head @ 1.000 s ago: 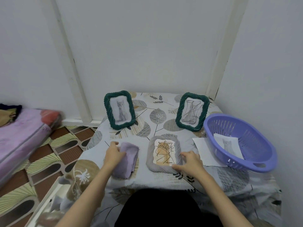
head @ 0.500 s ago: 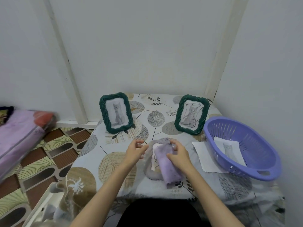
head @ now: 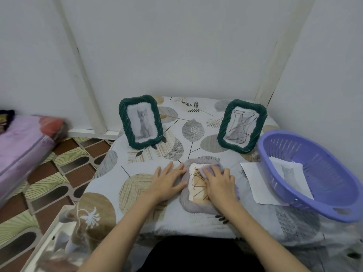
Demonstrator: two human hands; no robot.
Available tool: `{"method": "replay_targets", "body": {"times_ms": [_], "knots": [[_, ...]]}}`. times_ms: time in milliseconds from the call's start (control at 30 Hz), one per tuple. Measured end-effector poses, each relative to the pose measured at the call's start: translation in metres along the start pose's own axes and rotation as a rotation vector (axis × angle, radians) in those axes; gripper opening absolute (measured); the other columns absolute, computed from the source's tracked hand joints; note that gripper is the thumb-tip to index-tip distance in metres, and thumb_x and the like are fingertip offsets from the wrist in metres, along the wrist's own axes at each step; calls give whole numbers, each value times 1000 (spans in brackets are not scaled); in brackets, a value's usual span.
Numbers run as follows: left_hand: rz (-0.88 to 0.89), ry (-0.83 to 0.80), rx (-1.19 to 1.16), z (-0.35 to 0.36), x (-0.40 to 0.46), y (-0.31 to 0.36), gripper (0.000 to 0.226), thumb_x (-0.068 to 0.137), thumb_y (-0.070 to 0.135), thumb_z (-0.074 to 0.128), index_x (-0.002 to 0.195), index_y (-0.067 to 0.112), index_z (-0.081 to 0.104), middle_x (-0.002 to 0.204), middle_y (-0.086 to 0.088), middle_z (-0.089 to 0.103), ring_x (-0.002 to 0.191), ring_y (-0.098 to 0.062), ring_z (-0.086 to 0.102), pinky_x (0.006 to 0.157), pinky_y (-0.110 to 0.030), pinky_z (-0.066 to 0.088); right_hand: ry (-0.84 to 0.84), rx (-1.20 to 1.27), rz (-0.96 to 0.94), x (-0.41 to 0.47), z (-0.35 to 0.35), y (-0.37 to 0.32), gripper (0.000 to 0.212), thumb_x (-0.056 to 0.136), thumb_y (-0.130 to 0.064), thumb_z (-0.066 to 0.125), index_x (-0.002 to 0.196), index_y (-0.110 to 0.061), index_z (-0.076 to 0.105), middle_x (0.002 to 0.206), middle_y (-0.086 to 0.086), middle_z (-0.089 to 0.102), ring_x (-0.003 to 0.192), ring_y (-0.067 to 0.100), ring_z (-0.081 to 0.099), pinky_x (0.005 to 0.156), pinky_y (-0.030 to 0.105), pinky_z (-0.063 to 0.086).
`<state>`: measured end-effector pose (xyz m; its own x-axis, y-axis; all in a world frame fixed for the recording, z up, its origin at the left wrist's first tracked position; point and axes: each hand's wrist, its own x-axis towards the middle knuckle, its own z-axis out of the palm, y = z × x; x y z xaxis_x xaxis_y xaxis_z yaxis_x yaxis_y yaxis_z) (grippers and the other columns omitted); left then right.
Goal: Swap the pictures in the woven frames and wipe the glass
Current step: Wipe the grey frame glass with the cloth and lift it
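Far left, a pink mattress [head: 21, 146] lies on the patterned floor, not part of the job. On the cloth-covered counter [head: 137, 167], the left green woven frame [head: 140, 121] stands upright at the back with a grey cat picture in it. In front of it the left hand [head: 167, 181] lies flat, fingers straight and spread, palm down on the cloth, fingertips touching the left edge of the grey woven frame [head: 196, 203]; it appears to steady it. That frame lies face up at the centre near the person, a brown line drawing under its glass. The right hand [head: 219, 183] presses a lilac cloth [head: 204, 170] onto the glass, fingers mostly extended over the wad; whether the thumb curls under cannot be told. Judged step: wiping the glass of the grey frame. Next move likely calls for even strokes across the pane while the left hand keeps the frame from sliding. Behind, to the right, the second green woven frame [head: 242, 125] stands upright with a scribbled picture. Right of it a loose white sheet [head: 255, 181] lies partly beneath the purple basket [head: 334, 209], which holds another cat print [head: 290, 173].
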<state>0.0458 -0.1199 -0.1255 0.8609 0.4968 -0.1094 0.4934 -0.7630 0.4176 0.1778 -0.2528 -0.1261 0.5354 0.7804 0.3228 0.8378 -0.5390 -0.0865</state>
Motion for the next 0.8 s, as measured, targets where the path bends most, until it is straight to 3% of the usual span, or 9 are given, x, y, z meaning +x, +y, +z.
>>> {"method": "replay_targets", "body": {"times_ms": [133, 233, 333, 433, 533, 633, 733, 800], "knots": [[-23, 6, 0, 5, 2, 3, 61, 94, 49, 32, 146, 31, 8, 154, 13, 21, 145, -8, 2, 118, -42, -4, -16, 183, -55, 24, 10, -13, 26, 77, -15, 55, 100, -22, 63, 105, 2, 65, 81, 36, 51, 72, 45, 50], [-25, 37, -8, 8, 1, 3, 69, 83, 56, 21, 147, 31, 10, 152, 16, 25, 145, -7, 5, 118, -41, -3, -91, 231, -208, 10, 15, -11, 38, 78, -8, 54, 113, -24, 59, 119, -3, 61, 80, 33, 48, 73, 43, 48], [-14, 55, 1, 9, 2, 1, 70, 80, 57, 18, 145, 32, 14, 152, 19, 22, 144, -6, 7, 118, -42, -2, 19, 157, -282, -8, 9, 9, 46, 64, -6, 55, 107, -23, 62, 112, 0, 65, 70, 29, 53, 63, 36, 52], [-7, 69, 10, 13, 3, 0, 72, 79, 61, 14, 145, 33, 14, 152, 20, 20, 144, -6, 7, 117, -42, -2, 75, 121, -184, -3, 0, 14, 45, 69, -13, 32, 98, -20, 66, 100, 3, 68, 70, 28, 55, 57, 35, 49], [-12, 88, 12, 15, 3, 0, 73, 78, 63, 12, 145, 33, 15, 153, 21, 19, 144, -6, 8, 117, -43, -2, -96, 190, -74, 23, 3, -1, 65, 71, -29, 9, 113, -21, 58, 119, 1, 58, 93, 30, 44, 80, 36, 37], [-3, 109, 4, 16, 3, -1, 84, 68, 68, 3, 144, 34, 17, 152, 22, 20, 144, -5, 9, 117, -44, -1, -117, 213, -155, 22, 12, -9, 31, 85, -22, 39, 111, -28, 54, 122, -5, 55, 90, 27, 40, 81, 38, 38], [-1, 126, -24, 16, 4, -2, 84, 67, 68, 5, 143, 35, 21, 150, 23, 23, 143, -4, 10, 117, -43, 0, -48, 309, -335, -7, 12, 6, 35, 80, -14, 46, 108, -35, 52, 120, -7, 60, 77, 23, 41, 71, 37, 48], [4, 124, -21, 16, 4, -2, 85, 66, 68, 5, 142, 34, 23, 151, 23, 21, 143, -4, 9, 117, -43, 0, -24, 276, -482, -24, 6, 25, 37, 80, -15, 47, 108, -36, 55, 121, -10, 61, 75, 19, 39, 73, 28, 41]]}}
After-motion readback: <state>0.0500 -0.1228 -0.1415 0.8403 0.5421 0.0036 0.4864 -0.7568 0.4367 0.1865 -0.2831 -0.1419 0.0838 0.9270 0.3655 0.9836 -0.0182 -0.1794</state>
